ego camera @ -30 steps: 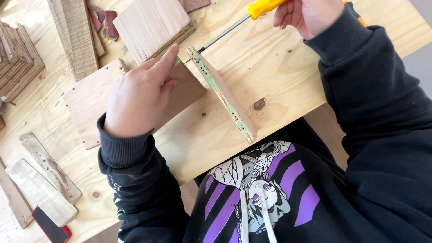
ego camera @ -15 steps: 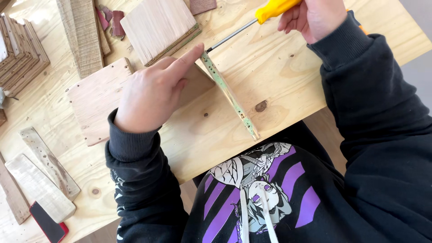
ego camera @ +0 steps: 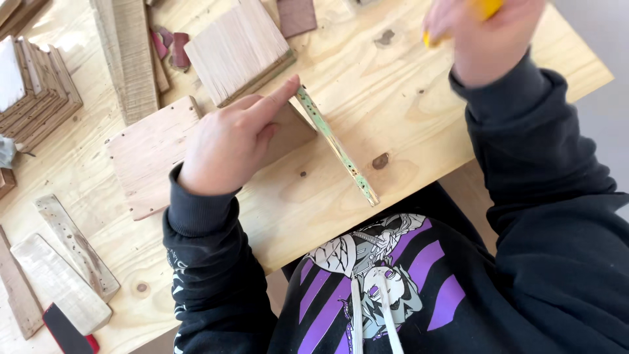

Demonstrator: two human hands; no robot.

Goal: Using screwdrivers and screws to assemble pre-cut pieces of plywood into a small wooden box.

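Plywood table (ego camera: 419, 141): two hands, one strip (ego camera: 335, 145).

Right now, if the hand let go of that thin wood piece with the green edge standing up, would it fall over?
Probably yes. The thin board stands on a narrow edge on the table, with the left hand steadying its top corner, so it would likely tip flat. It looks stiff, not bendy, and probably light for its size.

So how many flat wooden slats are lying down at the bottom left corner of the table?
3. A perforated slat lies nearest the left sleeve, a wider pale slat sits beside it, and a darker slat runs along the frame edge. More may lie out of view.
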